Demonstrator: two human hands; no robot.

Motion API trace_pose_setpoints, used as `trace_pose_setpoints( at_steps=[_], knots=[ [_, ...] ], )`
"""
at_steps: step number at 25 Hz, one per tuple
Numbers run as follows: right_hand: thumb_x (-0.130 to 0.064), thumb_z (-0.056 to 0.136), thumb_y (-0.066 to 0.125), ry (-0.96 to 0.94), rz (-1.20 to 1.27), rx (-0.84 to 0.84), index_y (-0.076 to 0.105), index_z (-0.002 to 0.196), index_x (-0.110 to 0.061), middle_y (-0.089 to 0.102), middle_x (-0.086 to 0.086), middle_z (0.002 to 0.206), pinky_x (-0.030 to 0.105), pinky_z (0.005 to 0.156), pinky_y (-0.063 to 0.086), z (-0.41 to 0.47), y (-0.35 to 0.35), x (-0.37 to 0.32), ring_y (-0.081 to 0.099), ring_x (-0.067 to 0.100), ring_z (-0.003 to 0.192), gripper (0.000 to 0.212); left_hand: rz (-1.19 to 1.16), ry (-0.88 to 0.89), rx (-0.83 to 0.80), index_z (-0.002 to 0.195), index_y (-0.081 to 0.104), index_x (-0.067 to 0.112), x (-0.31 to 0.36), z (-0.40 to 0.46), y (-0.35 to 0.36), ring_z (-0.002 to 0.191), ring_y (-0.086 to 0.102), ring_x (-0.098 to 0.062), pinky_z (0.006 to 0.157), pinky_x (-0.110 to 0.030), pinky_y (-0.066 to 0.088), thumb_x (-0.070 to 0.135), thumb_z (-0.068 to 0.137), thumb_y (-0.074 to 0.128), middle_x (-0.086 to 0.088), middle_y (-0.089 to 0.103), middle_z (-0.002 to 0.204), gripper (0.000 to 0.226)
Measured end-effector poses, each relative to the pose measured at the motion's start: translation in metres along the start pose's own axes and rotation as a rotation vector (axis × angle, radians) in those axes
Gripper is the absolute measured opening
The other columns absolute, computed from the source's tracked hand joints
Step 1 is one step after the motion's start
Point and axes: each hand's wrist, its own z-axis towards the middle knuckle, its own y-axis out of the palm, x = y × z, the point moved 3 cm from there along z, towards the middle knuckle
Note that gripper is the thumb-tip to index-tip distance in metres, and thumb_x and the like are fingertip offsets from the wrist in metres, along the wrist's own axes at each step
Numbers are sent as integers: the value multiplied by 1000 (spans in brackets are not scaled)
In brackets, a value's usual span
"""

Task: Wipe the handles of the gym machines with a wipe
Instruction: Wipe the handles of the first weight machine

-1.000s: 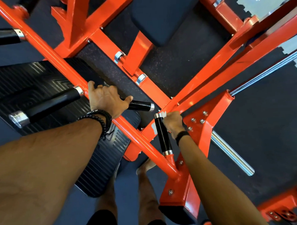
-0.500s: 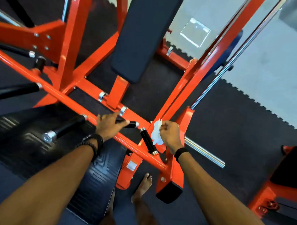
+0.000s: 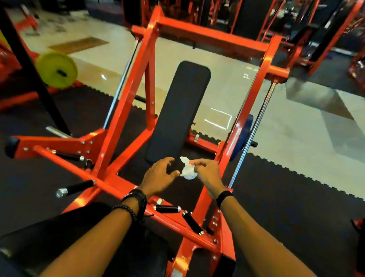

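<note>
Right hand (image 3: 207, 174) pinches wipe (image 3: 188, 171); left hand (image 3: 161, 176) touching it, above handles (image 3: 192, 222).

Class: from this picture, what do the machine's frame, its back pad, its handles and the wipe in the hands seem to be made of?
Frame: likely steel tube, glossy orange paint, with bolts and bright highlights.
Back pad: black, matte, rounded corners; probably vinyl over foam.
Handles: black grips, maybe rubber or foam, with shiny metal end collars.
Wipe: white, crumpled and thin; paper or nonwoven cloth, can't tell which.
</note>
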Motion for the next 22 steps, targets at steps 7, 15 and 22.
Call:
trace_pose_setpoints(
  at_steps=[7,15,22],
  knots=[
    [10,75,66,-152,-48,-46,78,95,-13,74,4,96,28,77,56,-30,22,-50,69,15,87,33,50,65,75,140,50,23,3,-30,-72,120,57,-21,101,-44,48,38,88,69,0,60,130,58],
    [-7,92,64,-227,-69,-32,65,92,-20,68,1,96,38,76,61,-53,30,-74,68,18,88,14,116,116,96,145,46,21,5,-57,-110,126,54,-20,103,-38,46,38,92,66,-2,56,137,59],
    [4,83,67,-218,-151,-21,75,85,-12,70,1,88,29,73,56,-71,22,-80,67,18,86,18,137,123,72,146,45,22,13,-73,-101,125,55,-17,101,-36,47,40,92,66,0,57,137,61]
  ],
)
